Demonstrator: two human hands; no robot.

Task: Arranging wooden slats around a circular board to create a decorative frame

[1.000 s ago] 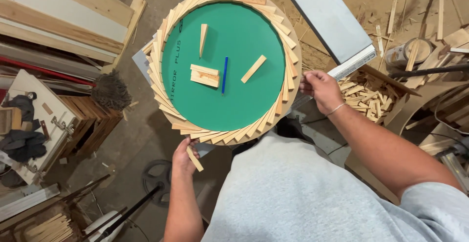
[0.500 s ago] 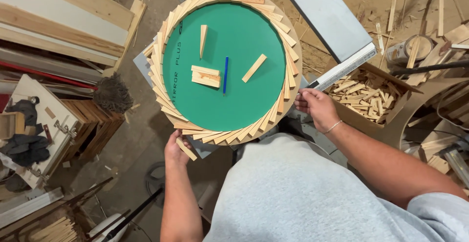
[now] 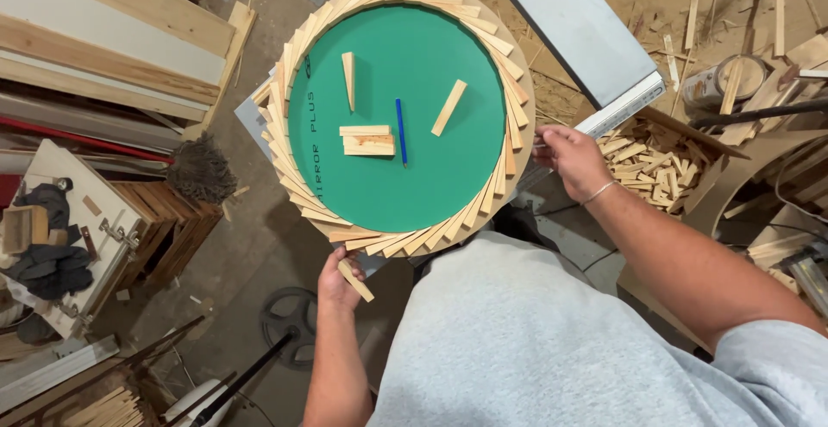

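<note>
The round green-faced disc (image 3: 405,56) lies flat in front of the person, at the top centre of the head view. A ring of overlapping tapered wooden shims (image 3: 293,147) runs around its rim, each piece angled against the next.

Left hand (image 3: 339,282): positioned at the lower edge of the disc, just below the shim ring. The forearm rises from the bottom of the frame, close to the torso. The fingers are curled around a single loose wooden shim (image 3: 355,280), which lies diagonally across the hand with its upper end just under the ring. The grip is closed on this piece.

Right hand (image 3: 571,158): positioned at the right edge of the disc, with the forearm extending in from the lower right and a thin bracelet at the wrist. The fingertips point left and meet the outer rim of the ring. The hand is partly curled; whether it pinches the rim or only rests against it cannot be determined.

On the green face:
- one upright shim piece (image 3: 348,80) at upper left;
- two short wooden blocks (image 3: 367,139) stacked side by side near the centre;
- a blue pen (image 3: 400,131) just to the right of the blocks;
- a slanted shim piece (image 3: 448,108) further right.

Surroundings: an open cardboard box of loose shims (image 3: 647,161) sits just beyond the right hand. A grey metal panel (image 3: 573,26) lies above it. Stacked boards (image 3: 95,30) occupy the upper left, and sawdust covers the floor.
</note>
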